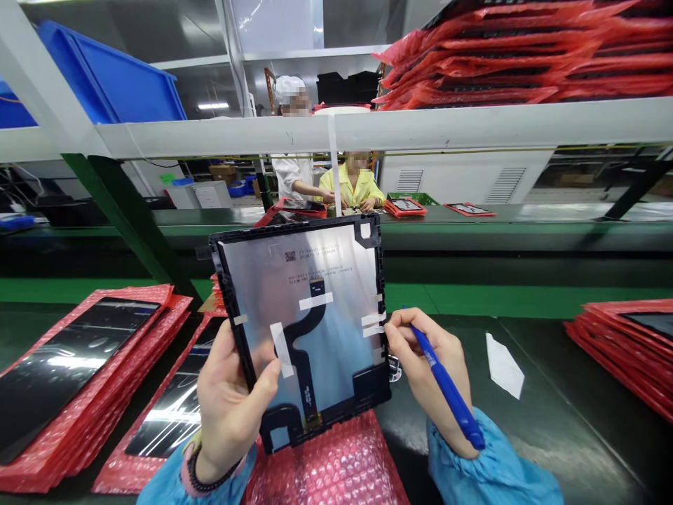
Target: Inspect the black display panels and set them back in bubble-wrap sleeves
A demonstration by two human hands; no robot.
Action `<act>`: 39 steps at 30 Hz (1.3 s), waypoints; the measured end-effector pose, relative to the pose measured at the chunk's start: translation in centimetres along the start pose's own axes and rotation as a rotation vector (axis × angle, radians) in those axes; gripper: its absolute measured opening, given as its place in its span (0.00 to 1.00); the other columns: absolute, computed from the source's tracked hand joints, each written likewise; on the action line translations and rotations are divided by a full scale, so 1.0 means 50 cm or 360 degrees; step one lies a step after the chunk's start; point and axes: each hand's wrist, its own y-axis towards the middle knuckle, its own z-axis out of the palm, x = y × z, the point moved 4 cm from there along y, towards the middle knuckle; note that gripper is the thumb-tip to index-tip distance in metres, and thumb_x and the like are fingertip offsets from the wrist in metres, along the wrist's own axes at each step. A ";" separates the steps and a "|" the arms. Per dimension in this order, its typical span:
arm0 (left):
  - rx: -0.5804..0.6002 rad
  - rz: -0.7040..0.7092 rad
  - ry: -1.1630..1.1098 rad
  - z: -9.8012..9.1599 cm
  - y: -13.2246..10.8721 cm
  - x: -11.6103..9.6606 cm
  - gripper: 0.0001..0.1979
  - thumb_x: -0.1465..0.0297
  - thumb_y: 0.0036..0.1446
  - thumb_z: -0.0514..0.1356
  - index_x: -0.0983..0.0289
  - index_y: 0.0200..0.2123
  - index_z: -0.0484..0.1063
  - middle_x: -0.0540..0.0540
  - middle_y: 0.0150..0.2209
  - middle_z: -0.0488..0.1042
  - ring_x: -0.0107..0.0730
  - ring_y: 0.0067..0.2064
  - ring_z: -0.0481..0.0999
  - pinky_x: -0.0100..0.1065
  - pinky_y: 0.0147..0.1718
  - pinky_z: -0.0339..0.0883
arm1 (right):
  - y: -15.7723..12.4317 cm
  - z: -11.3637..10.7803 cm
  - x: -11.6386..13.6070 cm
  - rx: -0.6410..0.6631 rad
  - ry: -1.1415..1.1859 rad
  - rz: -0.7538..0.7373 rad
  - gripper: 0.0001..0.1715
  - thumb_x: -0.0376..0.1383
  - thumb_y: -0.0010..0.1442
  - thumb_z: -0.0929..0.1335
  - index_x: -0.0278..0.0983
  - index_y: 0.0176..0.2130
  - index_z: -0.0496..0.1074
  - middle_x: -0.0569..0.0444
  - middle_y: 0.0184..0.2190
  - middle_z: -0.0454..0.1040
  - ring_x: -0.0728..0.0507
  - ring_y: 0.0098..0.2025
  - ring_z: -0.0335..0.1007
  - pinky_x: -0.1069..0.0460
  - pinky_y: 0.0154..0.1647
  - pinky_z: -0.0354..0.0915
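Note:
My left hand grips a tablet display panel by its left side, the thumb lying on the back face. The panel is held tilted up, with its silvery back, black frame and black ribbon cable towards me. White tape strips cross the cable and the right edge. In my right hand a blue pen lies slanted. The thumb and index fingertips of this hand meet at the panel's right edge, beside tape strips; whether they pinch tape I cannot tell. Pink bubble wrap lies below the panel.
Stacks of black screens in red bubble bags lie left and right. A white paper scrap rests on the dark bench. Overhead, a white shelf beam carries more red bags. Two people work across the line.

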 end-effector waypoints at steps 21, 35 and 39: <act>0.0381 -0.0175 -0.0233 0.022 0.050 0.021 0.21 0.70 0.52 0.66 0.61 0.50 0.69 0.53 0.40 0.79 0.37 0.37 0.80 0.31 0.35 0.73 | 0.016 0.013 -0.037 0.0289 0.0844 0.0372 0.14 0.45 0.55 0.73 0.36 0.32 0.76 0.57 0.21 0.74 0.49 0.23 0.70 0.56 0.24 0.69; 0.0449 -0.0266 -0.0162 0.028 0.046 0.025 0.26 0.68 0.49 0.66 0.62 0.52 0.66 0.55 0.41 0.78 0.32 0.31 0.78 0.27 0.27 0.68 | 0.021 0.012 -0.055 0.0310 0.0557 0.0288 0.17 0.46 0.58 0.70 0.37 0.26 0.69 0.61 0.17 0.65 0.51 0.20 0.63 0.57 0.20 0.58; 0.0441 -0.0262 -0.0140 0.022 0.049 0.024 0.25 0.69 0.48 0.67 0.62 0.51 0.68 0.53 0.39 0.78 0.27 0.27 0.74 0.27 0.27 0.67 | 0.024 0.008 -0.048 0.0389 0.0478 0.0235 0.17 0.46 0.60 0.69 0.38 0.27 0.68 0.61 0.17 0.65 0.51 0.20 0.64 0.57 0.21 0.61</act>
